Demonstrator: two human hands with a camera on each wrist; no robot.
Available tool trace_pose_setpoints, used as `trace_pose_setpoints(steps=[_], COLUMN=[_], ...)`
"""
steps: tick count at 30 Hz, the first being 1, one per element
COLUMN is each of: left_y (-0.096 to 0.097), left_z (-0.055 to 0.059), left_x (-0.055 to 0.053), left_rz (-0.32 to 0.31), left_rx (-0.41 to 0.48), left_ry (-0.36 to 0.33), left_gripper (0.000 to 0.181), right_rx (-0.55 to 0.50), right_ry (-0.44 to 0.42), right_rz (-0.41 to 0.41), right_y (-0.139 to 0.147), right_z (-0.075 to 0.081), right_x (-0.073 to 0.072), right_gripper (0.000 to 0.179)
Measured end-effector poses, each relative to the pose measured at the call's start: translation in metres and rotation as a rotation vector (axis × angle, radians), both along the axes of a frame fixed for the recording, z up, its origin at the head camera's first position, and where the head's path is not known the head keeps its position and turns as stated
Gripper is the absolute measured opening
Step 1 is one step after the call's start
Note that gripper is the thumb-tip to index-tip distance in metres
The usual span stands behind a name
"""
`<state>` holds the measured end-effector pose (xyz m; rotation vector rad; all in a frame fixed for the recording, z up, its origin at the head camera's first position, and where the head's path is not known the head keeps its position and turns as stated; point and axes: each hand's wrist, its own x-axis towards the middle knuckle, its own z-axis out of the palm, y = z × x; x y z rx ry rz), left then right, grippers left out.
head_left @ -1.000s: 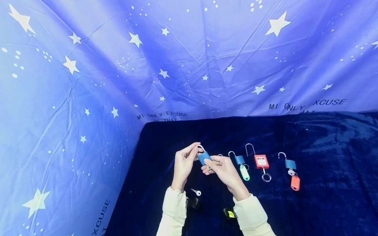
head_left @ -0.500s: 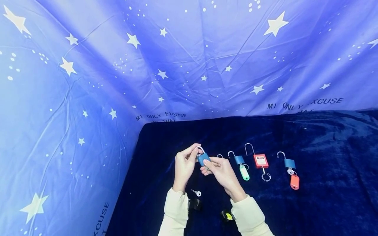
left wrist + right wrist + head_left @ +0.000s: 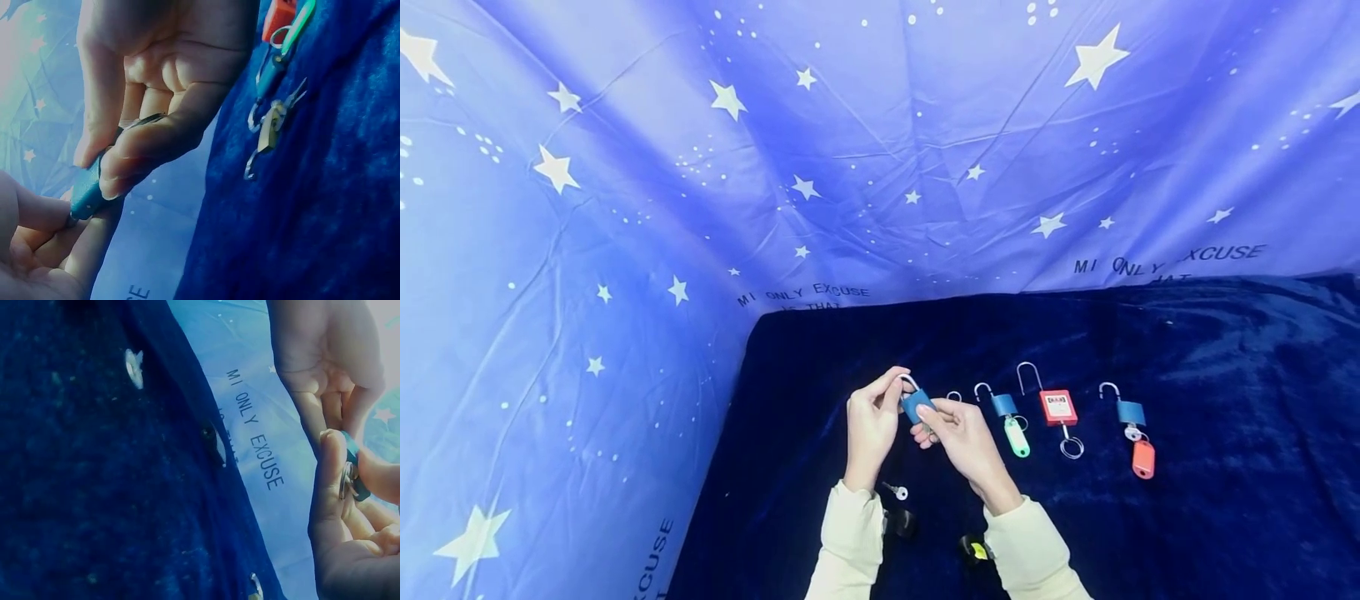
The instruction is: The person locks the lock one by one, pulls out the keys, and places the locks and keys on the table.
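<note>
A: "What am I watching?"
B: "The left hand [image 3: 869, 427] pinching the curved silver shackle [image 3: 910, 379], the right hand [image 3: 967, 439] gripping the blue rectangular metal padlock [image 3: 916, 407] above navy velvety cloth [image 3: 1240, 400]."
A: "Progress?"
B: "The boxy red padlock [image 3: 1059, 407] is lying unfastened; whether the held one is latching, I cannot tell."

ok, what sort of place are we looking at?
Likely a makeshift indoor recording corner, though I can't be sure: star-print fabric hangs as walls on two sides, dark blue plush cloth covers the work surface, and a red padlock is laid out among blue ones.
</note>
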<state>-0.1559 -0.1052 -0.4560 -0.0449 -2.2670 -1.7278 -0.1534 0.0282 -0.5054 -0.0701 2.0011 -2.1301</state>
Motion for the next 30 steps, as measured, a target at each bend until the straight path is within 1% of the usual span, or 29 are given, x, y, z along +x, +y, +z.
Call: trace_pose_setpoints(steps=[4, 6, 7, 9, 11, 14, 17, 20, 24, 27, 30], left_y=[-0.005, -0.007, -0.007, -0.006, -0.005, -0.004, -0.005, -0.007, -0.011, -0.016, -0.021], left_z=[-0.019, -0.027, -0.032, -0.032, -0.032, -0.034, -0.034, -0.036, -0.036, -0.034, -0.034], left_x=[-0.009, -0.014, -0.016, -0.016, -0.015, -0.014, -0.014, -0.016, -0.018, -0.017, -0.015], left_rz=[-0.031, -0.035, -0.034, -0.026, -0.024, -0.037, -0.059, -0.079, -0.138, -0.162, -0.176], left_rx=[0.042, 0.035, 0.016, -0.03, -0.05, -0.019, 0.054, 0.109, 0.172, 0.177, 0.154], left_ry=[-0.01, -0.001, 0.008, 0.02, 0.024, 0.013, -0.005, -0.043, -0.114, -0.161, -0.203], left_gripper=[0.018, 0.017, 0.017, 0.018, 0.018, 0.018, 0.019, 0.02, 0.028, 0.035, 0.039], right_rx=[0.003, 0.001, -0.001, -0.009, -0.017, -0.023, -0.022, -0.017, -0.022, -0.029, -0.027], right_ry=[0.001, 0.009, 0.016, 0.025, 0.024, 0.02, 0.021, 0.022, 0.021, 0.023, 0.018], right_rz=[-0.027, -0.041, -0.046, -0.057, -0.065, -0.071, -0.067, -0.067, -0.084, -0.087, -0.091], right_y=[-0.003, -0.003, -0.003, -0.002, -0.001, -0.001, -0.002, -0.003, -0.005, -0.006, -0.006], right_z=[0.002, 0.005, 0.006, 0.008, 0.008, 0.007, 0.006, 0.005, 0.006, 0.007, 0.008], right_x=[0.001, 0.002, 0.001, 0.002, 0.002, 0.003, 0.002, 0.002, 0.001, 0.0, -0.001], right_gripper=[0.028, 0.027, 0.027, 0.028, 0.028, 0.027, 0.027, 0.026, 0.024, 0.025, 0.026])
